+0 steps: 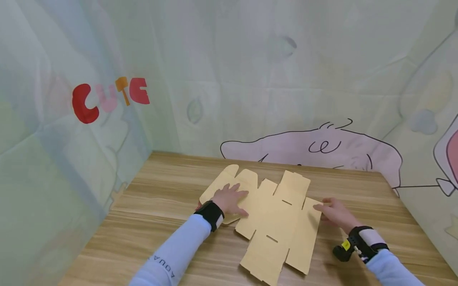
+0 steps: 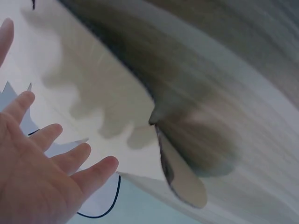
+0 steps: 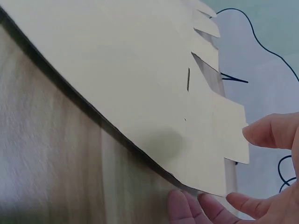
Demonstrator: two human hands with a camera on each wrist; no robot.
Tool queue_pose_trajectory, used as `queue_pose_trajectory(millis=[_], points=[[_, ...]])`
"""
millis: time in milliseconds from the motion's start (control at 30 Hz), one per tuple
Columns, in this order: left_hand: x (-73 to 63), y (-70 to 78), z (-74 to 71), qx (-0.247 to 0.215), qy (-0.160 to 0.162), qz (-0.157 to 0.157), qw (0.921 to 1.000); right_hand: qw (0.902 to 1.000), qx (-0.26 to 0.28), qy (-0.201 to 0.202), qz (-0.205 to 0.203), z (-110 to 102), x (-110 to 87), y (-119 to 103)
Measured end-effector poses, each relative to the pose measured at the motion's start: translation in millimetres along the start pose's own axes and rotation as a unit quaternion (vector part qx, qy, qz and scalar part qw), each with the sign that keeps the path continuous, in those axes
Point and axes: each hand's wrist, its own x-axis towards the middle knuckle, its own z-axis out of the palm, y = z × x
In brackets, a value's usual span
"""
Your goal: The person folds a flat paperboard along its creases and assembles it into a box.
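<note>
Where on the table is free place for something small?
The table is bare left of the left sleeve, in the back left corner by the printed backdrop, and right of the right hand. The middle is crowded: flat cardboard, left hand spread over it, right hand at its edge.

Light blue left sleeve [image 1: 179, 250] with dark lettering [image 1: 162, 265], right sleeve [image 1: 391, 268] same blue. Chunky black left wristband [image 1: 209, 215] and right wristband [image 1: 365, 241], both with pale bits, plus a black gadget [image 1: 342, 254] with yellow sticker [image 1: 346, 244] on the right one.

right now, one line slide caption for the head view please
Left hand spread over a slotted cardboard sheet, right hand at its edge, at a wood-grain table.
</note>
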Motion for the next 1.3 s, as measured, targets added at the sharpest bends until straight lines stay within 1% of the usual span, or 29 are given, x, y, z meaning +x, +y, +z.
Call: queue_pose_trajectory(millis=[100,267,367,433,600,667,833,900,967,1100,1200,1300], points=[[-0.6,-1.1,6.8,0.001,-0.002,-0.002,1.0000,0.9986,0.050,-0.015,0.006,7.8,1.5,-0.1],[-1.9,-3.6,13.5,0.003,0.003,-0.006,1.0000,0.9944,0.103,-0.024,0.000,16.3,2.8,-0.9],[-3.5,-3.8,14.8,0.002,0.007,-0.009,0.9999,0.9924,0.120,-0.027,-0.001,19.6,3.0,-1.4],[-5.4,-3.0,14.7,0.005,0.007,-0.016,0.9998,0.9921,0.121,-0.032,0.000,22.1,2.9,-1.7],[-11.7,1.9,12.4,0.011,0.006,-0.046,0.9989,0.9906,0.128,-0.046,0.012,30.3,1.8,-1.8],[-14.4,4.3,10.6,0.011,0.005,-0.059,0.9982,0.9885,0.141,-0.052,0.017,33.7,1.5,-1.2],[-20.1,10.2,5.4,0.015,-0.008,-0.085,0.9963,0.9839,0.163,-0.073,0.008,38.9,0.4,-2.1],[-22.0,12.7,3.7,0.020,-0.014,-0.090,0.9956,0.9850,0.153,-0.079,0.002,39.0,0.2,-3.6],[-23.0,14.5,2.0,0.033,-0.016,-0.093,0.9950,0.9887,0.128,-0.078,-0.002,37.9,1.0,-5.9],[-19.1,14.2,-1.6,0.043,-0.015,-0.092,0.9947,0.9911,0.100,-0.083,-0.028,32.3,4.0,-8.2],[-15.5,11.3,-5.0,0.024,-0.009,-0.085,0.9961,0.9904,0.091,-0.093,-0.045,26.0,6.5,-11.7],[-13.8,8.9,-7.4,0.003,-0.002,-0.075,0.9972,0.9927,0.063,-0.094,-0.042,20.1,8.4,-20.1]])
